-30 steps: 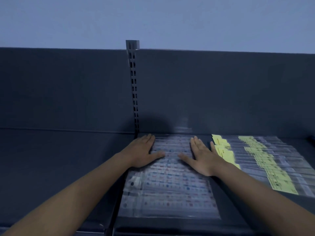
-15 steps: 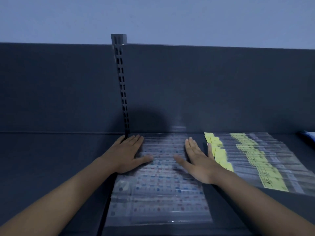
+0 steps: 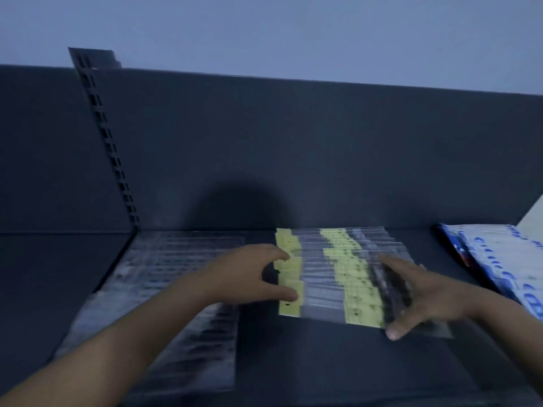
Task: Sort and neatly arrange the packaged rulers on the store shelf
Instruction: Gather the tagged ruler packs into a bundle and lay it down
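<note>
Two hands bracketed the yellow-labelled rulers (image 3: 338, 277), fanned mid-shelf (image 3: 323, 365) toward its back edge. The left hand (image 3: 249, 274) curled round their left ends, and the right hand (image 3: 426, 292) lay spread and flat on the right ends. Likely step: squaring the fan — next, pressing both ends inward evenly.

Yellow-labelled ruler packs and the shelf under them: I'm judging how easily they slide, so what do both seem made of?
The yellow-labelled ruler packs look like clear glossy plastic sleeves, since they catch light and show the dark shelf through, with matte yellow paper or card inserts. The shelf looks like dark painted metal with a smooth, dull finish, though blur leaves that open.
</note>
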### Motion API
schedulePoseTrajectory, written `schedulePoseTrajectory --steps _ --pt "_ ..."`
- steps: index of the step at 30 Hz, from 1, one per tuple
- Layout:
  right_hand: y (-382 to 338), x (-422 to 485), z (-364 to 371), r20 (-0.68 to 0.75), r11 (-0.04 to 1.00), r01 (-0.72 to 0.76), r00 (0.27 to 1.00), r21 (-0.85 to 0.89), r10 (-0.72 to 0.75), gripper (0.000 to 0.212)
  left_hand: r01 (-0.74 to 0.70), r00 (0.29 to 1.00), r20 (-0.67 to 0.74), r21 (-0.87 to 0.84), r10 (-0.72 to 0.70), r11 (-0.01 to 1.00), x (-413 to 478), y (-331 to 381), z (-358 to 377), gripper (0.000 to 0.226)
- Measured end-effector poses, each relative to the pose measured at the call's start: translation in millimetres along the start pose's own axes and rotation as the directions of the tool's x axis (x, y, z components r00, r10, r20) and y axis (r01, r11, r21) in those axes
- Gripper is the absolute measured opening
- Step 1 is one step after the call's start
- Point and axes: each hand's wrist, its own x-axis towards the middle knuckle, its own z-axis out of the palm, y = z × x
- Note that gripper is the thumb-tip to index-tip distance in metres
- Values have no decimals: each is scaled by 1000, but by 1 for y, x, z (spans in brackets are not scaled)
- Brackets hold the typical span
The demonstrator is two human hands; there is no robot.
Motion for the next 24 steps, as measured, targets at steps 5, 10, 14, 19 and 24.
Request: schedulePoseTrajectory --steps 5,10,14,19,24 --pt "26 14 -20 128 979 -1 991 -201 27 156 154 955 249 48 -161 987 50 32 6 139" --pt "27 45 -25 194 924 71 981 -376 4 159 241 835 433 265 -339 934 92 49 8 166" --pt "30 64 -36 167 904 77 986 -421 -6 165 268 797 442 352 -412 897 108 56 11 170" --pt "34 80 -48 165 895 50 986 -443 26 170 325 767 433 375 -474 868 118 57 9 177" --pt "37 93 -53 145 906 42 989 -420 22 173 354 797 367 361 -480 863 123 55 4 174"
